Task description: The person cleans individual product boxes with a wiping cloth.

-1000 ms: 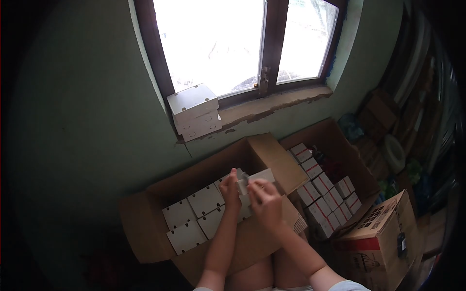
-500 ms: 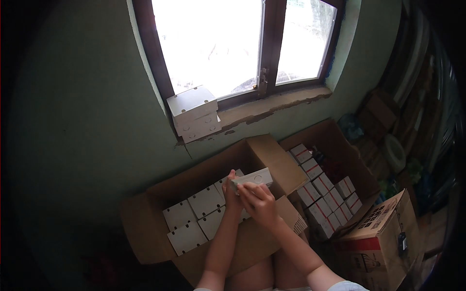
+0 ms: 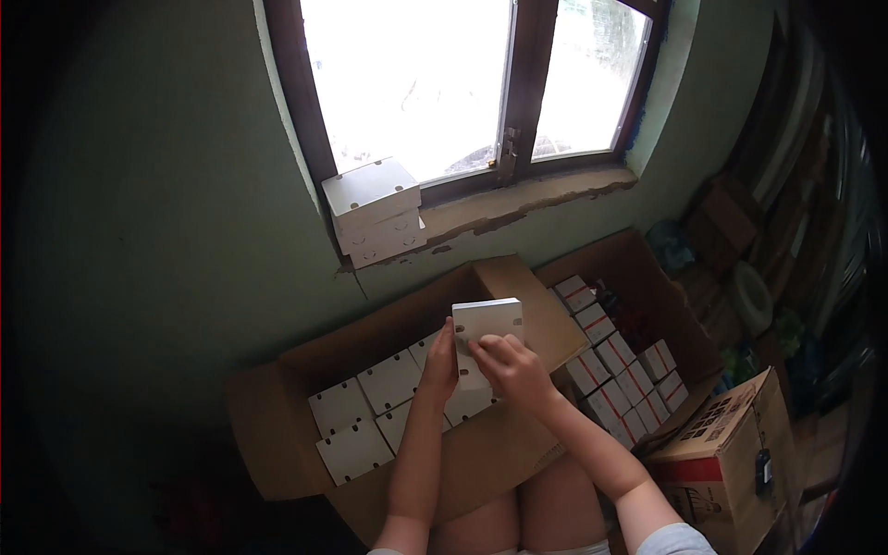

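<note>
A white junction box (image 3: 488,319) stands tilted up in front of me, its face with small dark notches turned my way. My left hand (image 3: 440,366) grips it along the left side. Across the lower part of that face lies my right hand (image 3: 514,374), fingers curled against it near the left notch and partly covering it. Below both hands is an open cardboard carton (image 3: 268,435) with rows of similar white boxes (image 3: 355,453). My forearms hide some of these.
Similar white boxes (image 3: 372,190) are stacked on the window sill (image 3: 527,202). To the right, another open carton (image 3: 638,254) holds small white boxes with red stripes (image 3: 606,402). A printed carton (image 3: 731,444) stands at the lower right.
The white junction box has turned from edge-on to showing its notched face, standing more upright. My right hand has shifted slightly right and down onto that face; my left still holds the side.
</note>
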Demonstrator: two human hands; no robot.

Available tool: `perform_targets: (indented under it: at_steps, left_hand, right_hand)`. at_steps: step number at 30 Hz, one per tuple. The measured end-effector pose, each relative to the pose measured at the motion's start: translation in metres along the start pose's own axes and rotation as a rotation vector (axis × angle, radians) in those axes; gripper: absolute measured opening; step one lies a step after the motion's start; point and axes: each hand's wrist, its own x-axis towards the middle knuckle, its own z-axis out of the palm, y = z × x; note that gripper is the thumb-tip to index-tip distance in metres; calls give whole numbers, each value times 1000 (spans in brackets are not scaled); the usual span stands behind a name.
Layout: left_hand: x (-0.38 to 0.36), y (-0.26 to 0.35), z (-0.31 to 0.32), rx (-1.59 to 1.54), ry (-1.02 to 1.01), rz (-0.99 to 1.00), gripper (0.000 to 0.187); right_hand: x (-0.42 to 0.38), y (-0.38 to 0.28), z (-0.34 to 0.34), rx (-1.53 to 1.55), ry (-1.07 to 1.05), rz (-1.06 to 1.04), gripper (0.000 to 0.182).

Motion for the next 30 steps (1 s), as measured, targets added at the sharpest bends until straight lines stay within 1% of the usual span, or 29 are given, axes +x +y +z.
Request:
perform_targets:
  at_steps: [1, 2, 4, 5, 6, 8, 9, 10, 12, 13, 14, 16, 17, 18, 20, 21, 22, 24, 25, 26, 28, 29, 30]
  left_hand:
    - [-1, 3, 1, 28, 71, -66, 50]
    - [0, 1, 0, 30, 73, -65, 50]
    - [5, -12, -3, 108, 41, -133, 53]
    - [9, -19, -3, 75, 7, -117, 55]
    - [9, -23, -6, 76, 5, -119, 55]
    - [9, -21, -6, 98, 34, -135, 53]
    - [11, -21, -9, 95, 32, -132, 53]
    - [13, -20, -13, 73, 67, -138, 52]
    - [15, -21, -19, 50, 109, -140, 51]
    - [14, -18, -17, 99, 108, -146, 50]
    - [12, -18, -15, 151, 105, -155, 50]
    - [15, -30, -15, 179, 89, -185, 51]
    - [18, -35, -16, 205, 76, -208, 53]
    - [20, -38, -19, 210, 71, -206, 53]
    - [16, -31, -13, 160, 153, -202, 54]
    - [9, -20, -9, 139, 171, -229, 54]
    - [10, -17, -11, 136, 172, -227, 54]
    - [12, -18, -14, 13, 136, -158, 53]
    - [15, -22, -17, 37, 133, -162, 52]
    - [16, -26, -19, 37, 133, -166, 52]
    - [17, -34, -16, 119, 91, -180, 50]
    - [16, -35, -14, 124, 132, -192, 48]
    - [16, -34, -15, 126, 130, -191, 48]
  right_hand:
    - [0, 2, -4, -61, -14, -11, 30]
    - [3, 6, -3, -59, -12, -12, 30]
    - [15, 19, -3, -63, 81, 300, 27]
    - [20, 24, -6, -76, 70, 326, 26]
    - [20, 23, -6, -78, 70, 329, 26]
    - [17, 20, -2, -42, 38, 213, 29]
    - [8, 18, 3, -28, -14, 144, 31]
    - [4, 14, 1, -29, -14, 140, 31]
    - [2, 8, -2, -42, -192, -16, 32]
    - [4, 11, -3, -50, -167, 31, 31]
    - [8, 15, -1, -49, -168, 35, 31]
    - [17, 23, 5, -72, 20, 239, 32]
    - [18, 20, 5, -52, -31, 241, 37]
    - [15, 15, 7, -55, -25, 242, 37]
    - [5, 3, 10, -32, -103, 29, 44]
    - [-1, -4, 6, 16, -208, -5, 47]
    - [-3, -4, 4, 16, -210, -9, 47]
    - [-8, -1, -1, -21, -233, -35, 47]
    - [-5, 6, 0, -79, -164, 0, 44]
    - [-1, 10, 0, -79, -166, 3, 44]
    - [7, 13, 1, -134, -61, 203, 41]
    - [3, 10, 5, -135, -71, 172, 41]
    - [-2, 2, 6, -136, -69, 172, 41]
